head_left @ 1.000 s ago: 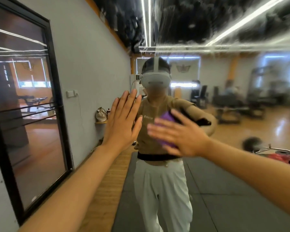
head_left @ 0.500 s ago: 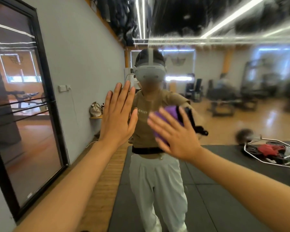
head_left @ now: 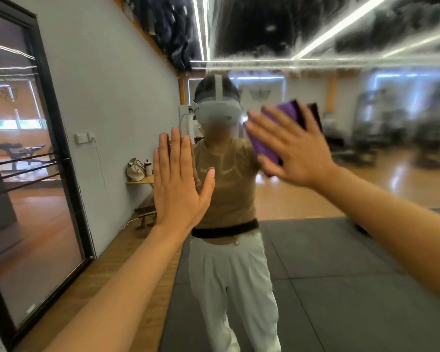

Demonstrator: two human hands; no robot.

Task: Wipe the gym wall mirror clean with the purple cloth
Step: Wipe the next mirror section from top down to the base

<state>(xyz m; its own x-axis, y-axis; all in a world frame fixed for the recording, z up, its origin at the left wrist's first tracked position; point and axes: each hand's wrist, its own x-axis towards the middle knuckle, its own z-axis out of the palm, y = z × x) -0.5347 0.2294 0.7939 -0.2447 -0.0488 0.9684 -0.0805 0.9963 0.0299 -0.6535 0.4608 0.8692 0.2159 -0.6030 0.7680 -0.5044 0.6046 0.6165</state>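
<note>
Right hand (head_left: pixel 294 151), fingers spread flat, presses the purple cloth (head_left: pixel 277 130) against the wall mirror (head_left: pixel 341 224), up at head level of the reflected person. Left hand (head_left: pixel 179 184) rests open-palmed on the glass, holding nothing. Step in hand: wiping. The next stroke likely calls for steady pressure across unwiped glass.

Bare forearms, tan tee (head_left: pixel 224 179), white trousers (head_left: pixel 229 280), grey headset (head_left: pixel 217 111)
</note>
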